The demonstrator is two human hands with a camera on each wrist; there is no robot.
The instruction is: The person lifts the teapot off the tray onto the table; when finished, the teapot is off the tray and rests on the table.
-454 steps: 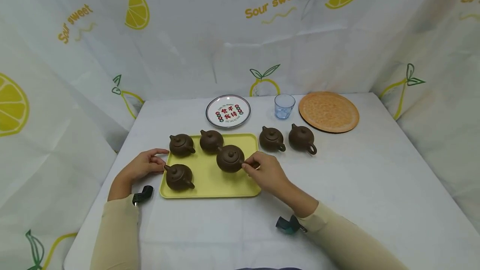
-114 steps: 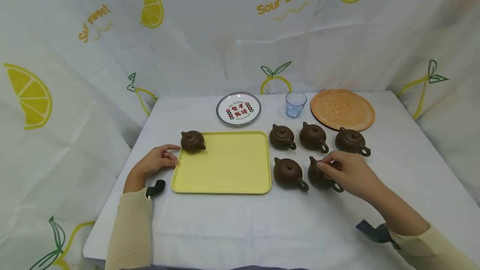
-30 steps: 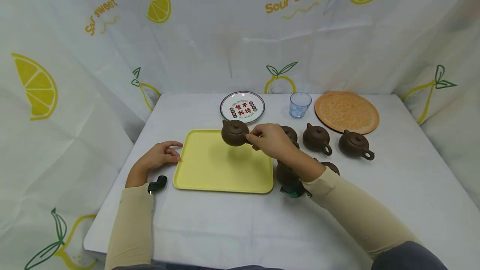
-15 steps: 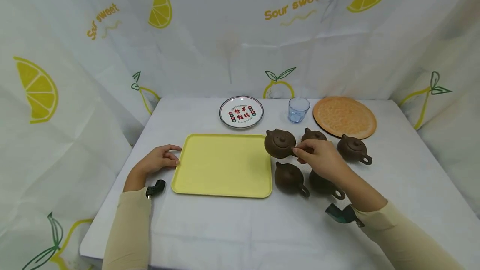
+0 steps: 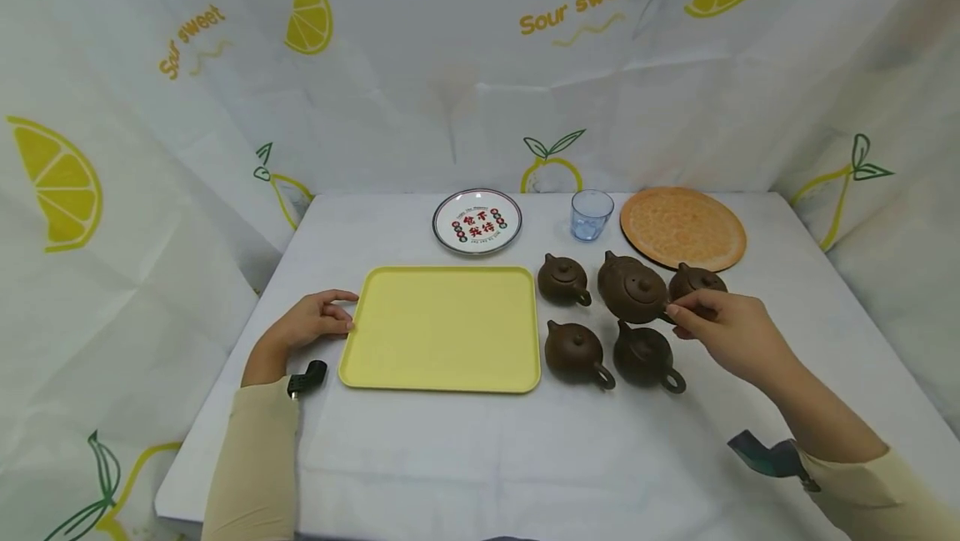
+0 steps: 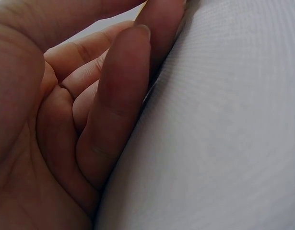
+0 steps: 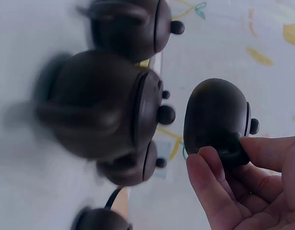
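My right hand (image 5: 731, 337) pinches the handle of a dark brown teapot (image 5: 639, 295) with thumb and fingers. That teapot hangs above the others, with its lid on; the right wrist view shows the held teapot (image 7: 217, 115) apart from them. It partly covers a teapot behind it. Around it stand a front-left teapot (image 5: 573, 352), a front-right teapot (image 5: 643, 355), a back-left teapot (image 5: 564, 278) and a back-right teapot (image 5: 692, 278), partly behind my hand. The left hand (image 5: 311, 320) rests with relaxed fingers at the left rim of a yellow tray (image 5: 442, 328) bearing no teapots.
Along the back of the white table (image 5: 427, 458) lie a white plate (image 5: 477, 222) with red characters, a blue-tinted glass (image 5: 590, 216) and a round orange-brown board (image 5: 684, 228). A printed cloth (image 5: 405, 91) hangs behind them.
Several teapots have left the tray for the table at its right. Within the last second, my right hand has carried the last one rightward from above the tray. The left hand has stayed put.
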